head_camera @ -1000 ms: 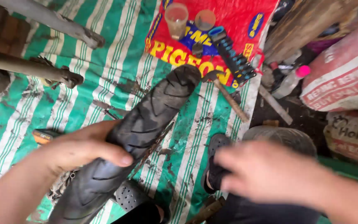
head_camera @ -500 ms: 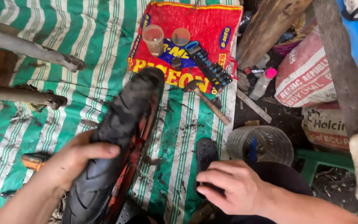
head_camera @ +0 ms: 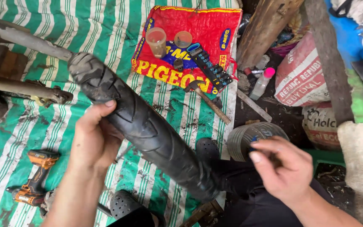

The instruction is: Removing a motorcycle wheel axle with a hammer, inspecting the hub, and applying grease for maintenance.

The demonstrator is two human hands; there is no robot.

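Black tyre in left hand, fingers wrapped around it; right hand apart, fingers loosely curled.

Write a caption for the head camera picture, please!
Left hand grips a black tyre over a green striped tarp, right hand beside it.

The tyre runs slantwise across the mat, the left hand gripping its left flank. A drill lies on the mat left of that hand. Beyond the tyre, a sack carries two cups, a socket rail and a hammer. The right hand hovers just before a tin, right of the tyre.
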